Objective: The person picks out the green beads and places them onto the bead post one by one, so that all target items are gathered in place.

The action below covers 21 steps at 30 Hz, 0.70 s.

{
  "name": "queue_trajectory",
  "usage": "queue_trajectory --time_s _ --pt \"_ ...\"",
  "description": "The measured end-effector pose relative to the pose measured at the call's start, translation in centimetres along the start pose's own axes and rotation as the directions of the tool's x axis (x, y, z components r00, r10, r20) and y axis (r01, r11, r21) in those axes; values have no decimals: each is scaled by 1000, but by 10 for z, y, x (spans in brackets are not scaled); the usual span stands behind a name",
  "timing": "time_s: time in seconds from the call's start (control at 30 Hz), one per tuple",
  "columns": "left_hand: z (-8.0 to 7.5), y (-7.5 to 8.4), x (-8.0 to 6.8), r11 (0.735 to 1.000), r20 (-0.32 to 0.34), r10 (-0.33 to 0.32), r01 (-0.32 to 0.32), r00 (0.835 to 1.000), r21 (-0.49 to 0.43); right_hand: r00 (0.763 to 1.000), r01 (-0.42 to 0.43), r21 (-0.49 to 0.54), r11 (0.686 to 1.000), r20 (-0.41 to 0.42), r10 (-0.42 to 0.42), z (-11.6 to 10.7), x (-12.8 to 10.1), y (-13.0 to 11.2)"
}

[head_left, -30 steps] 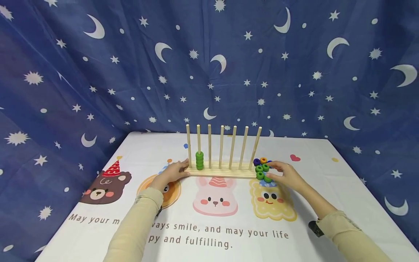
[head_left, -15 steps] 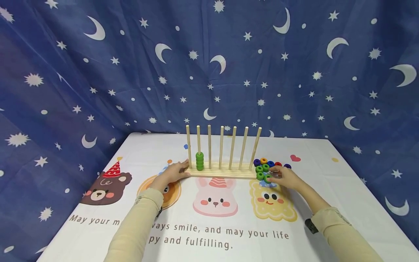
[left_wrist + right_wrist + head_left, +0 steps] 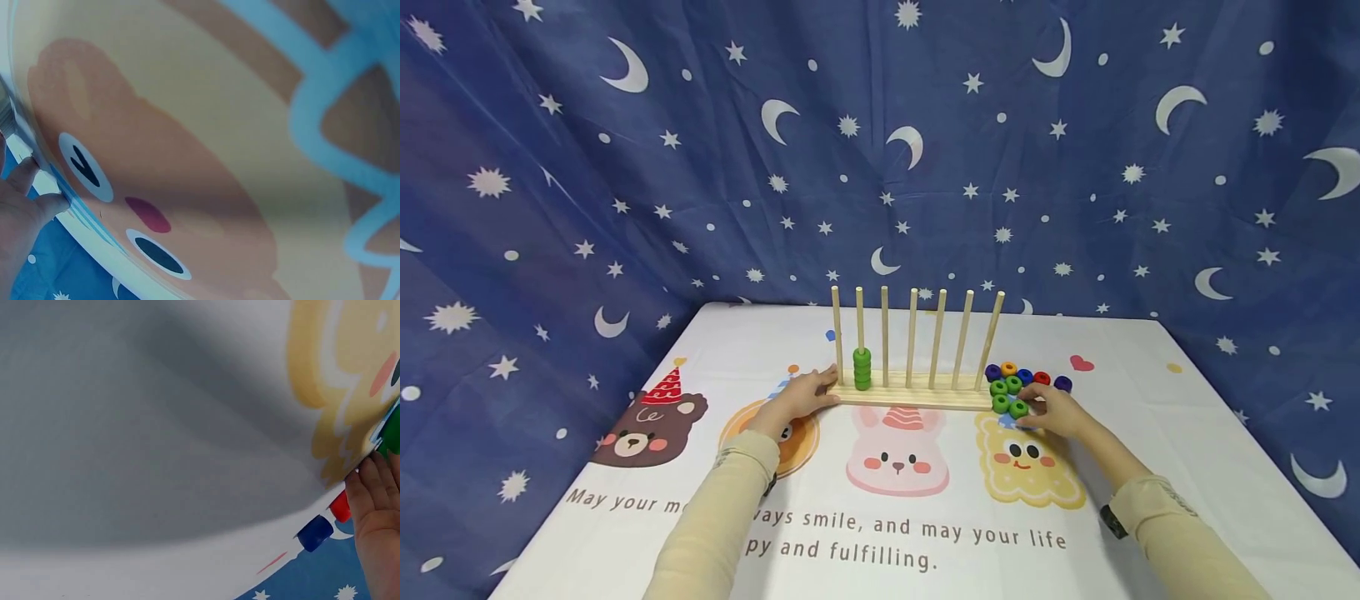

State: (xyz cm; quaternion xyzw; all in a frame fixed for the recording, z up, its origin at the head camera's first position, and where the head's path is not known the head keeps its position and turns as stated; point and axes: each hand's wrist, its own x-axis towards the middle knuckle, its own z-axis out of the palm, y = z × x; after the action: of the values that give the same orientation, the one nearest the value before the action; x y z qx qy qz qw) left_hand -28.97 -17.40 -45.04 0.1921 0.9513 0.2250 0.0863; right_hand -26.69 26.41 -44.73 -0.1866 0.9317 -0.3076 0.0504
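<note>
My left hand (image 3: 796,402) grips the rack (image 3: 917,401) at nine o'clock. My right hand (image 3: 1057,412) flanks a green bead (image 3: 1017,409) at three o'clock; whether pinching, I can't tell.

Pale-wood peg rack (image 3: 917,398) w/ grn beads (image 3: 862,375) on it, grn/blu/purp/red/orng beads (image 3: 1014,390) R of it, navy moon-&-star curtain (image 3: 880,167) behind, wht cartoon-print tablecloth (image 3: 1000,575) under.
</note>
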Motion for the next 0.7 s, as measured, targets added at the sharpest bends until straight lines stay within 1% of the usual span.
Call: queue_trajectory --time_s 0.03,0.07,0.17,0.27,0.3,0.37,0.43,0.53,0.7 --pt "2 -3 2 1000 0 10 -10 1000 -7 1000 -3 -3 1000 -6 3 0 -1 -1" --pt "6 -10 6 999 -18 43 -43 999 -6 1000 -6 -10 1000 -10 6 0 -1 -2" --pt "9 -16 10 999 -17 46 -46 999 -4 1000 -10 -39 999 -19 9 1 -1 -3" --pt "7 -10 8 1000 -14 24 -25 1000 -19 999 -21 -55 998 -28 20 3 -1 -4" --pt "4 -3 4 1000 4 -9 9 1000 -23 999 -25 -58 998 -32 23 4 -2 -4" --pt "2 2 1 1000 1 -12 12 1000 1 999 -38 -54 998 -37 36 5 -2 -4" --pt "0 7 -3 999 7 -28 28 1000 21 998 -52 -46 998 -41 51 5 -2 -5" --pt "0 9 -4 999 4 -23 23 1000 45 997 -71 -29 997 -41 70 5 -2 -5" --pt "-2 9 -4 1000 4 -20 20 1000 21 995 -79 32 996 -56 81 4 0 -5"
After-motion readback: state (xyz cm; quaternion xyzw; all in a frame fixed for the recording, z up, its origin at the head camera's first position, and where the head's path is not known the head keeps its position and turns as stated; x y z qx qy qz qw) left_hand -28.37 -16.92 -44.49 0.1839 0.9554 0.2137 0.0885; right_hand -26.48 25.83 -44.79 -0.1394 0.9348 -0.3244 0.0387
